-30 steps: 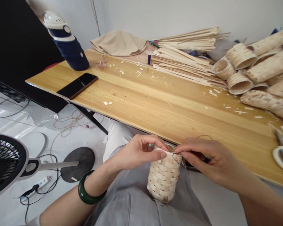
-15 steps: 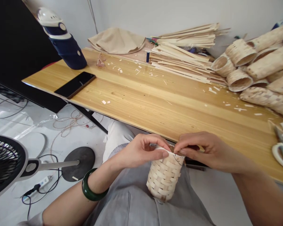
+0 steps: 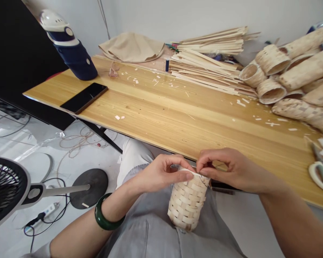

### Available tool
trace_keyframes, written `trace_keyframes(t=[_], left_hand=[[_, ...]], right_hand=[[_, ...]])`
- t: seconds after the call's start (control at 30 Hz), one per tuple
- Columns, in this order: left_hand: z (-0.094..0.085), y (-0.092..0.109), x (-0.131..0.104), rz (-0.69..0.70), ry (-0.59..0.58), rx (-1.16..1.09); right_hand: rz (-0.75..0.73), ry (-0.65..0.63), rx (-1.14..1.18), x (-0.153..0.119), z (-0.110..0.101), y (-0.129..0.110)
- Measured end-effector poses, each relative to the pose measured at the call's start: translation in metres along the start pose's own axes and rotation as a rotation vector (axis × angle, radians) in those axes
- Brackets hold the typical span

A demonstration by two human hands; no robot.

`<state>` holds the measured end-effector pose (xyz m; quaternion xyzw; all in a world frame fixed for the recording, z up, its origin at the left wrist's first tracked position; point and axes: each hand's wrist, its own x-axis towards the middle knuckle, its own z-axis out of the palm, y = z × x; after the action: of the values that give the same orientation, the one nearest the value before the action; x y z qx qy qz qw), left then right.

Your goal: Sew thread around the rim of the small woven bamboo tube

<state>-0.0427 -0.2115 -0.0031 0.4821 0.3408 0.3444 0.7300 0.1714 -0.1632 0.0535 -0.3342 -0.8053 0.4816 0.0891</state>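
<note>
**Right fingers shifted at rim, left grip same**

Head view: woven basket [image 3: 187,208] near upright, lower centre, on grey cloth [image 3: 145,233]. Left hand [image 3: 157,175] still grips its rim. Right hand [image 3: 231,168] now more curled, fingertips closed at rim's right; can't tell on what.

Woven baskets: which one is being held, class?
The single basket off the table: the left hand pinches its rim, the right hand works there too. The other baskets lie piled at right.
</note>
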Motion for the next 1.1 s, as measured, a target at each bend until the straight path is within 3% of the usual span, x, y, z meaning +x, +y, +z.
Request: trace_keyframes(t=[0.13,0.3,0.43,0.63,0.77,0.9,1.03,1.1], left_hand=[[0.0,0.002,-0.001,-0.01,0.031,-0.024],[-0.002,0.01,-0.008,-0.061,0.168,-0.052],[-0.002,0.013,-0.012,-0.068,0.269,-0.033],[0.003,0.009,-0.012,-0.099,0.294,-0.092],[0.006,0.01,-0.011,-0.109,0.318,-0.066],[0.005,0.011,-0.009,-0.117,0.407,0.022],[0.0,0.01,-0.01,-0.138,0.411,0.045],[-0.001,0.01,-0.012,-0.134,0.401,0.027]], right_hand=[[-0.055,0.056,-0.047,0.0,0.005,-0.001],[-0.087,0.328,-0.314,-0.015,0.0,0.011],[-0.3,0.608,-0.541,-0.022,0.007,0.01],[-0.535,0.618,-0.735,-0.004,0.043,0.005],[-0.606,0.649,-0.867,-0.003,0.054,0.005],[-0.601,0.705,-0.638,-0.021,0.053,-0.009],[-0.422,0.847,-0.055,-0.046,0.042,-0.016],[-0.322,0.818,0.06,-0.062,0.031,-0.009]])
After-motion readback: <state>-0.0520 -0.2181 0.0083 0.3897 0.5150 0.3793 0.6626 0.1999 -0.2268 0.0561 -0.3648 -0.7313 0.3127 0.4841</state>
